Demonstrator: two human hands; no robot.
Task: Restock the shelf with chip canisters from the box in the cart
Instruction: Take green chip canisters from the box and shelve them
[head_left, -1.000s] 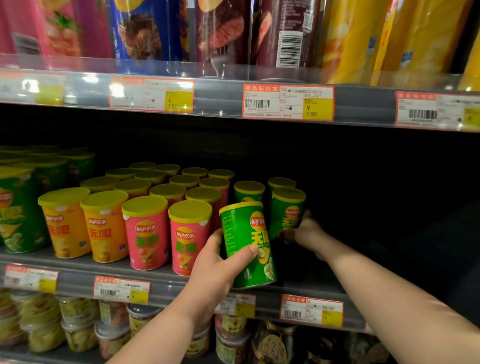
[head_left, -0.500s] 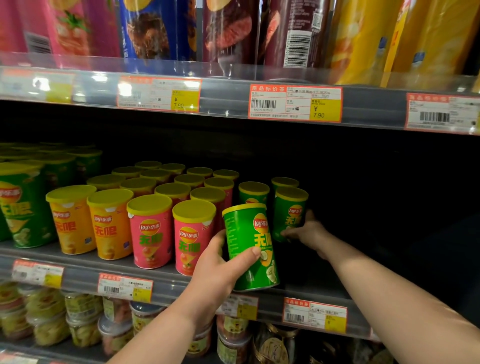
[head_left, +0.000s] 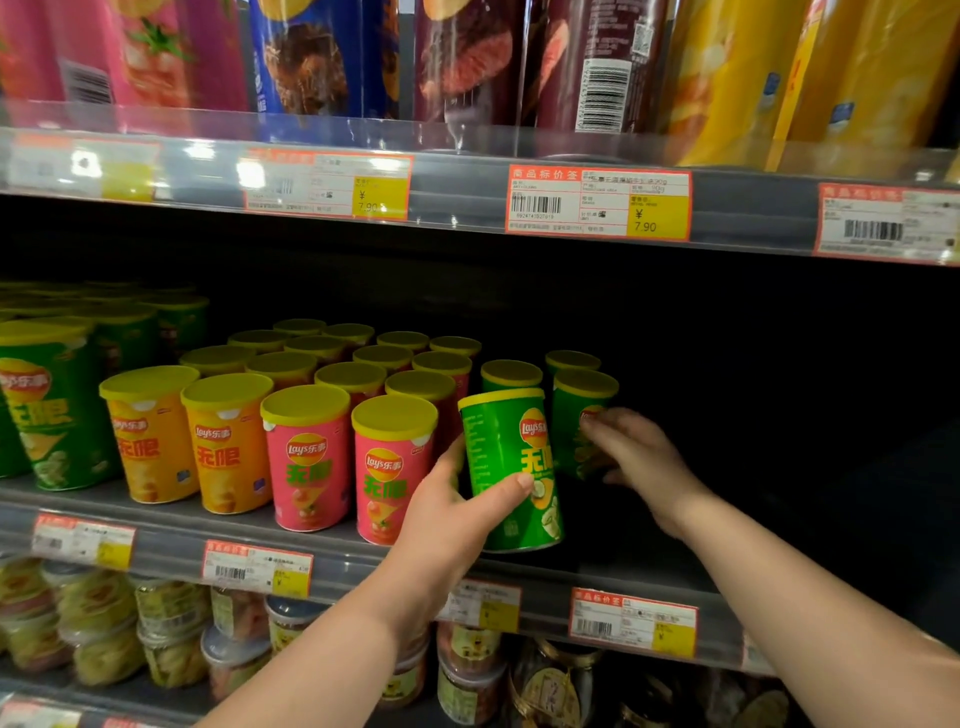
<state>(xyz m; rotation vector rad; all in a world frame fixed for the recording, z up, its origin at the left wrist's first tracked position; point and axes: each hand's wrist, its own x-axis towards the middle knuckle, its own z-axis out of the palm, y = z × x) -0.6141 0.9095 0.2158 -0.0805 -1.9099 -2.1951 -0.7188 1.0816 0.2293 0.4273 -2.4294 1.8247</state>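
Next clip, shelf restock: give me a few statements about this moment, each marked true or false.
1. The left hand grips a green canister. True.
2. The right hand holds a pink canister. False: its fingers are on a second green canister, farther back.
3. Pink canisters stand left of the gripped one. True.
4. The lids are red. False: they are yellow.
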